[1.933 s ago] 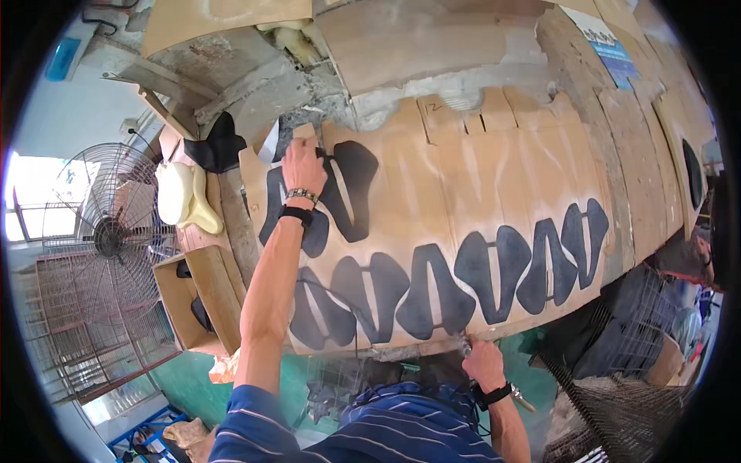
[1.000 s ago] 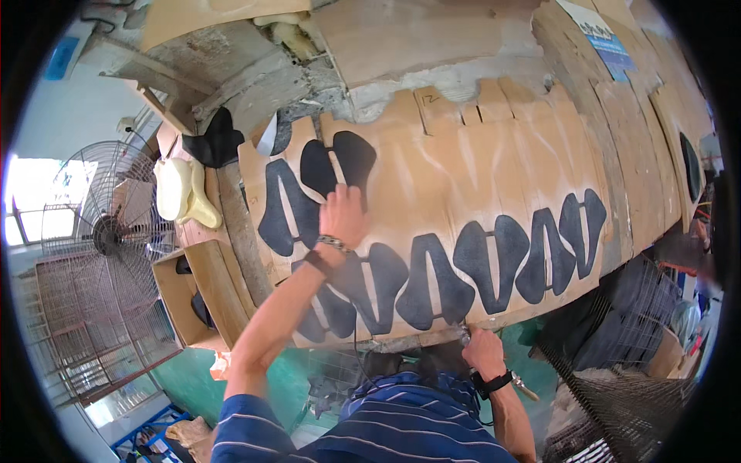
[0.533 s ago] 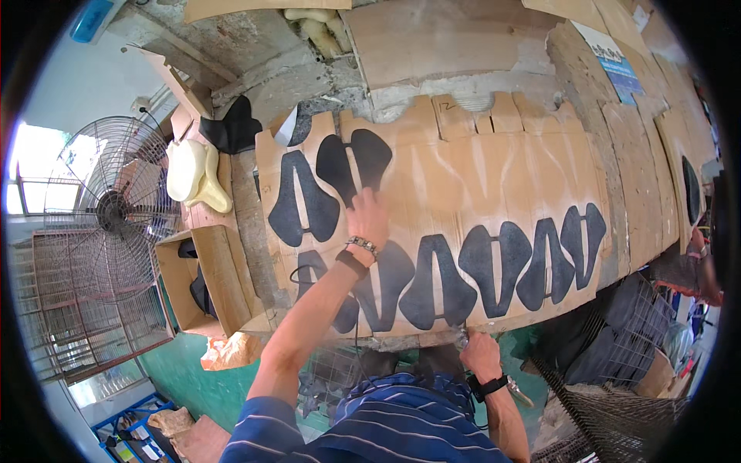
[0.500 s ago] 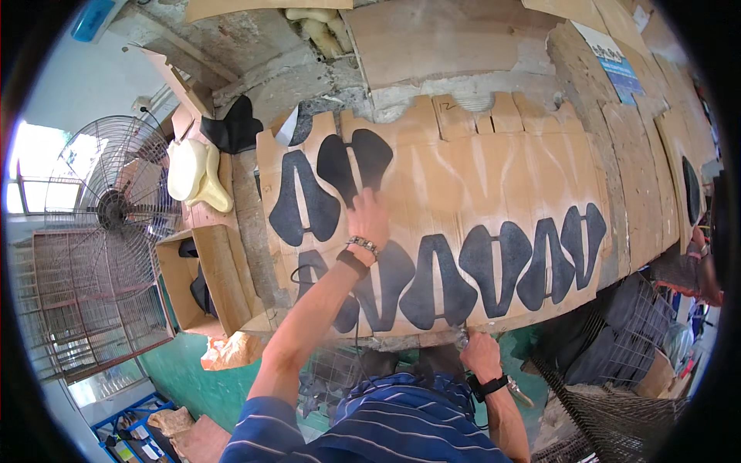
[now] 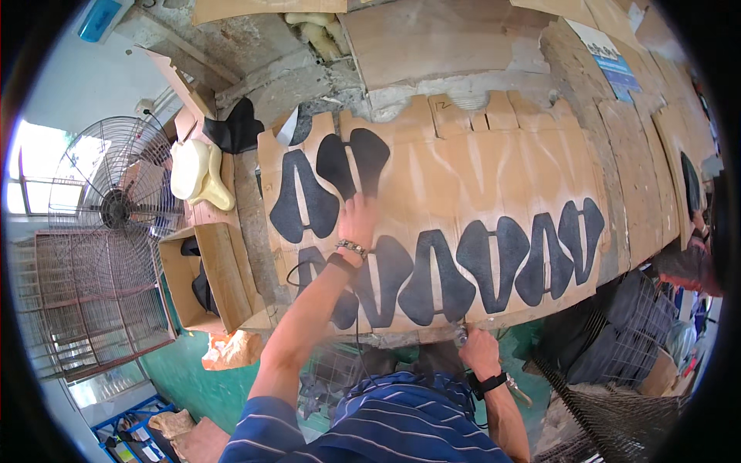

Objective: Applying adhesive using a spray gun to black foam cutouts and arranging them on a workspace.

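Flat black saddle-shaped cover pieces with a slit down the middle lie on a brown cardboard sheet. My left hand reaches to the upper left, its fingers closed at the narrow lower end of one black cover piece. Left of that hand lies another cover piece, narrow end away from me. Several more form a row along the near edge, among them a cover piece at the middle right. My right hand is closed low at the table's near edge, around a small silvery tool mostly hidden by the fingers.
An open cardboard box with black pieces inside stands at the left. Behind it are a cream saddle-shaped foam form and a wire-caged fan. A thin black cord hangs near my left forearm. A dark mesh rack stands lower right.
My left hand has shifted slightly left and toward me, still at the lower end of the upper cover piece. My right hand stays about where it was. The whole view has moved slightly.
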Action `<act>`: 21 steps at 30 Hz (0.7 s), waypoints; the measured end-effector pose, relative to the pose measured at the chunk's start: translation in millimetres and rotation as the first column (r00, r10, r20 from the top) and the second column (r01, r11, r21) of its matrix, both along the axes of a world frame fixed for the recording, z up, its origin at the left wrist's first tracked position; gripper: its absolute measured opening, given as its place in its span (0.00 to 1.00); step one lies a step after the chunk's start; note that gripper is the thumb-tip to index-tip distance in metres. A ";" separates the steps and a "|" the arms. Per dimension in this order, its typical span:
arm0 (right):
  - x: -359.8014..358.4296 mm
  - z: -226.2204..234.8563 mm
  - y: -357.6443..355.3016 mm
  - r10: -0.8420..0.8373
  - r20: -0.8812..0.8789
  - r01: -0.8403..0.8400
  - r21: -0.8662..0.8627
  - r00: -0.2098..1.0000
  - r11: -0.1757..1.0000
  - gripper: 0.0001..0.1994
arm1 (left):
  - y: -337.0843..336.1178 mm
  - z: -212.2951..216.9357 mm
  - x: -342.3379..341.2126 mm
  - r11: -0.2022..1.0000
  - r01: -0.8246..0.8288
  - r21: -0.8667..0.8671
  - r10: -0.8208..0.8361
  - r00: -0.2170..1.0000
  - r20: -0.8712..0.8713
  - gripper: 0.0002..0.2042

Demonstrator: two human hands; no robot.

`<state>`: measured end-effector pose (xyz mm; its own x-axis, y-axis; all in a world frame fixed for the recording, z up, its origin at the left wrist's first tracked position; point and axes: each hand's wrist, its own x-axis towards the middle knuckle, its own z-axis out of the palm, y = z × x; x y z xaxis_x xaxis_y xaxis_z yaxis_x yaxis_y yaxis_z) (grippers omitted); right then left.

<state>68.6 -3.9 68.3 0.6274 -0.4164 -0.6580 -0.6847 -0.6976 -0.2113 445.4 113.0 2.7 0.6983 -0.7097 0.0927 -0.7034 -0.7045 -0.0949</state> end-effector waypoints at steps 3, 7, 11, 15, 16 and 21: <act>-1.3 -0.4 1.3 -0.018 0.019 0.018 -0.009 1.000 1.000 0.11 | 11.1 -3.6 3.4 0.998 0.058 -0.022 -0.058 0.998 -0.002 0.07; 0.8 2.9 2.6 -0.026 0.002 0.026 0.003 1.000 1.000 0.11 | 13.4 -3.3 2.3 0.990 0.139 0.006 -0.140 0.990 0.026 0.05; 1.2 2.9 3.4 -0.019 -0.001 0.019 -0.010 1.000 1.000 0.11 | 10.7 -5.1 2.0 0.989 0.122 0.080 -0.128 0.989 0.075 0.04; 3.8 7.9 1.8 -0.025 -0.042 0.025 0.000 0.999 1.000 0.10 | 13.7 -10.3 0.8 0.993 0.101 0.061 -0.104 0.994 0.042 0.04; 3.2 7.4 1.3 -0.023 -0.040 0.023 -0.001 0.999 1.000 0.10 | 15.5 -11.5 -0.2 0.993 0.099 0.061 -0.102 0.994 0.043 0.04; -7.1 2.0 -1.8 -0.025 -0.003 0.025 0.026 1.000 0.999 0.12 | 20.6 -0.8 -13.1 0.996 0.064 0.057 -0.055 0.988 -0.145 0.16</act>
